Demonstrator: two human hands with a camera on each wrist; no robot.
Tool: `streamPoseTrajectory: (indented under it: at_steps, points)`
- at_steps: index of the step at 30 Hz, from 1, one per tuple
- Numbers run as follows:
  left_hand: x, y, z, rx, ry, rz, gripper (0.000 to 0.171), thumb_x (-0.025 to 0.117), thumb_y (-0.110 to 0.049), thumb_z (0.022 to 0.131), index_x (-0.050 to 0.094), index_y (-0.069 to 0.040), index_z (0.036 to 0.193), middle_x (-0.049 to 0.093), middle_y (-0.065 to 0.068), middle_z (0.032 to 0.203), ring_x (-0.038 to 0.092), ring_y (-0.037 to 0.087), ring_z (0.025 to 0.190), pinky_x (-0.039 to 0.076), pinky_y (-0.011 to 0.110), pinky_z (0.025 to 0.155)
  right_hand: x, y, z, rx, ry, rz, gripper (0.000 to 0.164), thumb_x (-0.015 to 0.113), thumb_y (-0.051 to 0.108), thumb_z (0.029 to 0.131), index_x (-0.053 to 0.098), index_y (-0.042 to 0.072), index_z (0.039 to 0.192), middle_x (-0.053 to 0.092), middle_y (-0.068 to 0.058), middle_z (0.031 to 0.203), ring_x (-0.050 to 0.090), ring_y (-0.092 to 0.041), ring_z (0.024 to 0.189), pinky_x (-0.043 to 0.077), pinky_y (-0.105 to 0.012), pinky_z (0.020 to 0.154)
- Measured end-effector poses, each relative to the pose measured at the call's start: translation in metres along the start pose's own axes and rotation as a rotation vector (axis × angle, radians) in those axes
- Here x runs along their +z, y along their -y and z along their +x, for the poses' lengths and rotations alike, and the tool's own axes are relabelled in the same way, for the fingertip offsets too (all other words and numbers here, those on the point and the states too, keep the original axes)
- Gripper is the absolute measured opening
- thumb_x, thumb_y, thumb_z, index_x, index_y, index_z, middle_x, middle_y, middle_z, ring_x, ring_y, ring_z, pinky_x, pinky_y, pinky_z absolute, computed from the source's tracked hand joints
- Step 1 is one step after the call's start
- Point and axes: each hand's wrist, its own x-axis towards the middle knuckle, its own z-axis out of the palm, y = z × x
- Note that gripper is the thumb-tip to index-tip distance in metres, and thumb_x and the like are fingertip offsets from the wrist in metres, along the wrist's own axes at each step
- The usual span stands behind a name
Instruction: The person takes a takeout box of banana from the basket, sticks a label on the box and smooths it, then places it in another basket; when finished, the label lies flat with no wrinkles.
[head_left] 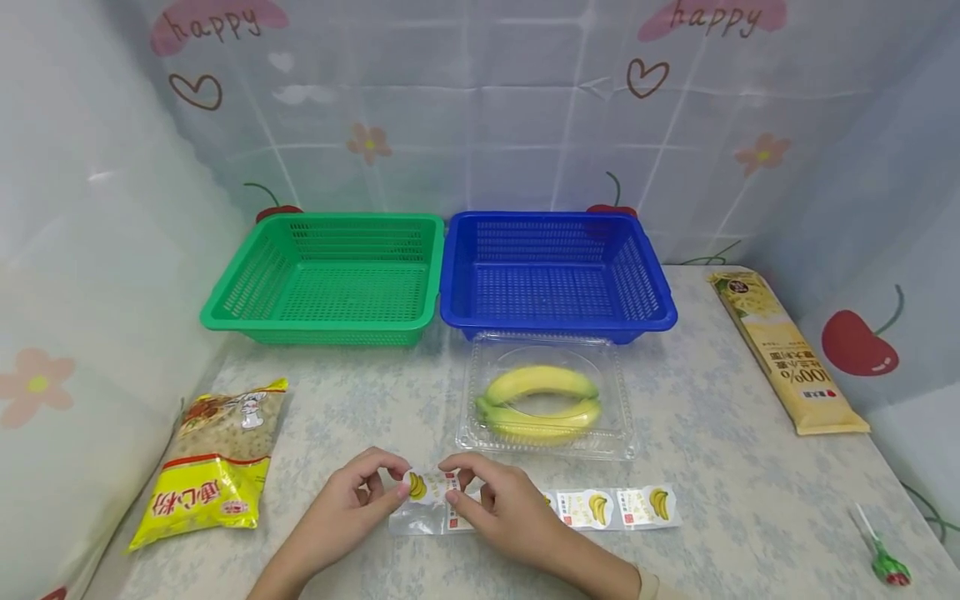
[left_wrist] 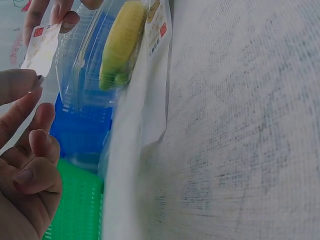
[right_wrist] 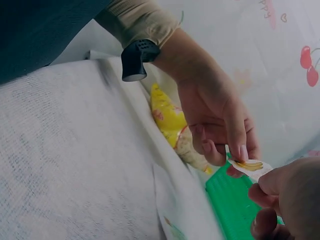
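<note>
A small white sticker (head_left: 429, 486) printed with bananas is stretched between both hands, lifted above the table. My left hand (head_left: 352, 500) pinches its left edge between thumb and index finger, while my right hand (head_left: 510, 512) pinches the right edge the same way. Beneath them lies a strip of banana stickers (head_left: 618, 510) whose left end is bare backing; the right hand hides its middle. In the right wrist view, the sticker (right_wrist: 252, 167) bends slightly between the fingertips. Just beyond the hands, a closed clear plastic box (head_left: 622, 433) contains yellow-green bananas (head_left: 540, 382).
Behind the box stand a green basket (head_left: 318, 336) and a blue basket (head_left: 558, 323), side by side. A yellow food bag (head_left: 213, 467) lies at the left. On the right are a long noodle packet (head_left: 787, 354) and a green-wrapped lollipop (head_left: 888, 567).
</note>
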Motion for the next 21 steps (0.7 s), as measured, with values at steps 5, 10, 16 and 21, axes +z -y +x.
streamPoseTrajectory:
  at_steps: [5, 10, 16, 21]
  points:
    - [0.006, -0.010, 0.002, 0.075, -0.008, 0.022, 0.016, 0.069, -0.033, 0.094, 0.064, -0.028, 0.108, 0.063, -0.002, 0.093, 0.050, 0.008, 0.064, 0.043, 0.023, 0.053, -0.010, 0.005, -0.002, -0.023, -0.051, -0.028, 0.027, 0.064, 0.024, 0.098, 0.059, 0.022, 0.125, 0.066, 0.006, 0.091, 0.025, 0.016, 0.044, 0.030, -0.012, 0.037]
    - [0.014, -0.016, 0.005, 0.239, -0.064, 0.063, 0.024, 0.068, -0.023, 0.095, 0.060, -0.027, 0.117, 0.065, -0.011, 0.086, 0.047, 0.004, 0.060, 0.041, 0.021, 0.049, -0.019, 0.008, -0.004, -0.012, -0.092, -0.037, 0.029, 0.066, 0.022, 0.097, 0.060, 0.023, 0.125, 0.065, 0.007, 0.090, 0.024, 0.016, 0.044, 0.028, -0.011, 0.036]
    - [0.018, -0.025, 0.011, 0.292, -0.080, 0.097, 0.023, 0.067, -0.024, 0.096, 0.060, -0.029, 0.118, 0.064, -0.013, 0.085, 0.045, 0.003, 0.059, 0.040, 0.021, 0.048, -0.031, 0.012, -0.006, 0.039, -0.103, -0.037, 0.029, 0.065, 0.026, 0.098, 0.060, 0.026, 0.126, 0.064, 0.007, 0.092, 0.028, 0.011, 0.044, 0.030, -0.015, 0.036]
    - [0.022, -0.035, 0.020, 0.323, -0.084, 0.144, 0.021, 0.067, -0.025, 0.096, 0.061, -0.031, 0.115, 0.060, -0.015, 0.085, 0.045, 0.001, 0.060, 0.042, 0.021, 0.051, -0.041, 0.014, -0.007, 0.049, -0.129, -0.076, 0.029, 0.064, 0.027, 0.098, 0.060, 0.026, 0.127, 0.063, 0.009, 0.094, 0.028, 0.009, 0.043, 0.031, -0.016, 0.036]
